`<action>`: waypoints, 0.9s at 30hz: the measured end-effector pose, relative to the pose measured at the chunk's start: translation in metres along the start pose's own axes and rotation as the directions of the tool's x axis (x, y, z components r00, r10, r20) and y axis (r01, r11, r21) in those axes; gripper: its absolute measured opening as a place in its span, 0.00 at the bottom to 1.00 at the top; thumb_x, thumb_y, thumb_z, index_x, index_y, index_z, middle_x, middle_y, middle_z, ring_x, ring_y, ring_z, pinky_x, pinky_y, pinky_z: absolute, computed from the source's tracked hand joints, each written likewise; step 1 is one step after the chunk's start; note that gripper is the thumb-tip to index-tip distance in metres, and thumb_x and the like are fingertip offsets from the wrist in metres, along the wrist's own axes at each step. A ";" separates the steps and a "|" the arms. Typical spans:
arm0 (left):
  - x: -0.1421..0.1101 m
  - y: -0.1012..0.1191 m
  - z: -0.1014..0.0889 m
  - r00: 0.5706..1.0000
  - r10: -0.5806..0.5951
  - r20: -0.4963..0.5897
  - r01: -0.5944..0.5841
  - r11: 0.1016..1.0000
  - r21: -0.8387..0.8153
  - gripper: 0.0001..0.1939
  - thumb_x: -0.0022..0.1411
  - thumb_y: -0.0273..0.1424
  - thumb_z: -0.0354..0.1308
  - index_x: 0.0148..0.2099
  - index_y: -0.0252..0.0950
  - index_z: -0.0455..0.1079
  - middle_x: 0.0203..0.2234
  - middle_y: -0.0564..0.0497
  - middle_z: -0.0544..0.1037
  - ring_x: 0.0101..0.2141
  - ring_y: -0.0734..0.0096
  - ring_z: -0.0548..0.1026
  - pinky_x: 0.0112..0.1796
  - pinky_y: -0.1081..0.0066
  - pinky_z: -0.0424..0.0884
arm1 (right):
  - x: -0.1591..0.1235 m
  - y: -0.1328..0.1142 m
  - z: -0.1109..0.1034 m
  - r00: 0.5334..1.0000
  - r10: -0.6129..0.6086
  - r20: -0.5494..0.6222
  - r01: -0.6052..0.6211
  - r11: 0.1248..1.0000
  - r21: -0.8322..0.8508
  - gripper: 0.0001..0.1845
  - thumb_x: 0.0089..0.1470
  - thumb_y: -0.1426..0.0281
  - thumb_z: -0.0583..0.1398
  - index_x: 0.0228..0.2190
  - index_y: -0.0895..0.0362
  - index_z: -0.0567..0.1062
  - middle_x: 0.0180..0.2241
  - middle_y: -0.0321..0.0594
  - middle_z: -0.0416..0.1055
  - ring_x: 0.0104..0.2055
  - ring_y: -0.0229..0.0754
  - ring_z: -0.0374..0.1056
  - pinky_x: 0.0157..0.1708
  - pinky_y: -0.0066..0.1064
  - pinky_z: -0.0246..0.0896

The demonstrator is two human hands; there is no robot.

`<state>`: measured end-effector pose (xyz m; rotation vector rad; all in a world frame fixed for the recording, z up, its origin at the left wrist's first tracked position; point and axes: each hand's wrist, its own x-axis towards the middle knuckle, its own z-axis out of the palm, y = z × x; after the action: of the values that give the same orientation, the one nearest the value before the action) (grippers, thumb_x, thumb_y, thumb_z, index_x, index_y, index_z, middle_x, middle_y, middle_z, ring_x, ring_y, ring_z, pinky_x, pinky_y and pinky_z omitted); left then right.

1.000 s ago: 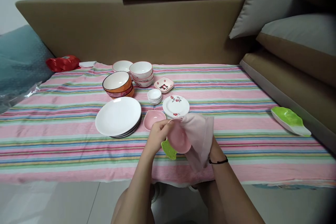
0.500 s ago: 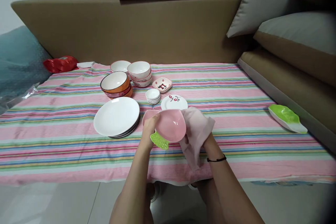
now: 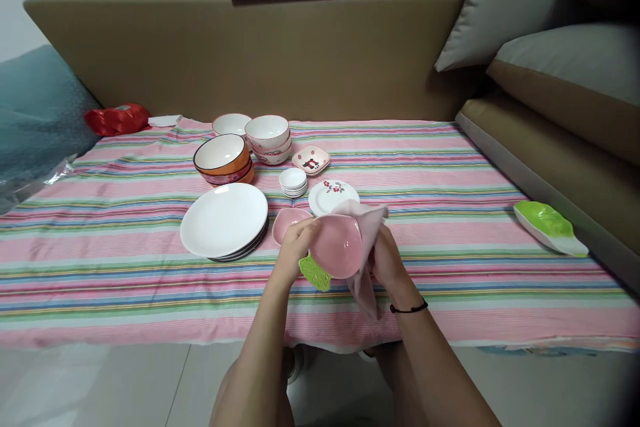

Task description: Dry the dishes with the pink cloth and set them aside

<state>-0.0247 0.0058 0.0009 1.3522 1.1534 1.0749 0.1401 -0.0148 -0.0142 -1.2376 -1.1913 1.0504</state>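
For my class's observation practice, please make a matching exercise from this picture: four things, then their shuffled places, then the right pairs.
Things:
1. Pink dish with green leafy end
2. Pale pink cloth
3. Green and white dish
4. Red bundle

Places:
A. Beside the blue cushion
B. In the right hand
C. On the striped sheet, far right
D. In the left hand

Pairs: 1-D; 2-B; 3-C; 4-A

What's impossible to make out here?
Head view: right part of second pink dish, behind left hand and held pink dish.
Head view: part of right hand, behind pink cloth.
Head view: faces of lower plates, under top white plate.
Head view: end of teal cushion, past left edge.
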 end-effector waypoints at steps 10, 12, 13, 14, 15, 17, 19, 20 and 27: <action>0.002 0.002 0.002 0.993 -0.004 0.120 0.003 1.000 0.012 0.17 0.57 0.41 0.54 0.42 0.38 0.76 0.40 0.46 0.78 0.39 0.61 0.73 0.33 0.70 0.69 | 0.002 0.004 -0.004 0.997 -0.059 -0.056 0.037 0.942 -0.332 0.22 0.45 0.53 0.63 0.18 0.59 0.67 0.17 0.33 0.59 0.22 0.34 0.54 0.23 0.27 0.49; 0.001 0.003 0.000 0.994 0.003 0.108 0.000 0.999 -0.036 0.18 0.58 0.43 0.53 0.41 0.37 0.76 0.37 0.47 0.78 0.39 0.61 0.74 0.36 0.69 0.70 | 0.002 0.003 -0.007 0.997 -0.066 -0.030 0.050 0.930 -0.365 0.24 0.51 0.53 0.58 0.15 0.57 0.62 0.15 0.31 0.54 0.20 0.33 0.51 0.21 0.27 0.46; 0.000 0.003 -0.002 0.995 -0.011 0.103 0.019 0.996 -0.084 0.21 0.59 0.46 0.51 0.43 0.37 0.76 0.35 0.47 0.78 0.38 0.62 0.74 0.36 0.69 0.70 | 0.002 0.002 -0.008 0.996 -0.068 -0.050 0.045 0.927 -0.373 0.25 0.53 0.53 0.55 0.15 0.56 0.59 0.15 0.31 0.51 0.20 0.33 0.50 0.21 0.27 0.44; 0.000 0.002 -0.003 0.993 -0.038 0.114 0.055 0.988 -0.144 0.25 0.60 0.49 0.49 0.45 0.37 0.74 0.32 0.47 0.78 0.36 0.62 0.75 0.34 0.68 0.71 | 0.002 0.001 -0.009 0.994 -0.068 -0.084 0.032 0.928 -0.370 0.25 0.54 0.53 0.53 0.15 0.56 0.58 0.15 0.30 0.50 0.20 0.33 0.49 0.20 0.27 0.43; -0.001 0.002 -0.005 0.988 -0.071 0.139 0.099 0.973 -0.210 0.30 0.59 0.53 0.45 0.49 0.36 0.72 0.30 0.47 0.77 0.33 0.63 0.75 0.32 0.68 0.71 | 0.003 0.001 -0.010 0.990 -0.061 -0.125 0.013 0.935 -0.355 0.24 0.55 0.53 0.52 0.16 0.56 0.58 0.15 0.30 0.49 0.20 0.33 0.49 0.20 0.27 0.43; -0.002 0.001 -0.004 0.972 -0.114 0.205 0.177 0.931 -0.321 0.39 0.56 0.59 0.41 0.56 0.36 0.65 0.29 0.46 0.77 0.30 0.63 0.75 0.27 0.68 0.71 | 0.004 0.002 -0.011 0.979 -0.023 -0.202 -0.038 0.956 -0.292 0.22 0.55 0.53 0.53 0.19 0.56 0.61 0.16 0.30 0.51 0.21 0.34 0.51 0.21 0.27 0.45; -0.005 0.001 0.001 0.966 -0.096 0.242 0.181 0.917 -0.356 0.41 0.53 0.60 0.46 0.59 0.37 0.60 0.34 0.45 0.77 0.32 0.62 0.76 0.28 0.68 0.72 | 0.005 0.004 -0.011 0.972 0.030 -0.235 -0.083 0.972 -0.220 0.18 0.51 0.54 0.56 0.25 0.57 0.66 0.19 0.31 0.57 0.22 0.35 0.54 0.22 0.27 0.49; -0.006 0.001 0.006 0.970 -0.083 0.228 0.160 0.924 -0.346 0.39 0.52 0.57 0.51 0.60 0.38 0.59 0.38 0.44 0.76 0.34 0.62 0.76 0.30 0.68 0.72 | 0.005 0.005 -0.010 0.970 0.053 -0.236 -0.100 0.976 -0.193 0.18 0.49 0.54 0.59 0.27 0.57 0.67 0.20 0.33 0.61 0.23 0.36 0.57 0.22 0.28 0.51; -0.017 -0.006 0.045 0.981 -0.049 -0.189 0.035 0.996 -0.079 0.20 0.48 0.40 0.65 0.41 0.34 0.68 0.37 0.46 0.75 0.42 0.57 0.73 0.40 0.62 0.72 | 0.005 0.004 -0.004 0.965 0.037 -0.261 -0.103 0.964 -0.243 0.22 0.38 0.54 0.66 0.28 0.59 0.72 0.26 0.39 0.69 0.29 0.42 0.64 0.27 0.30 0.58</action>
<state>0.0171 -0.0170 -0.0098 1.1804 1.2623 1.2264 0.1446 -0.0104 -0.0177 -1.5753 -1.1115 0.7747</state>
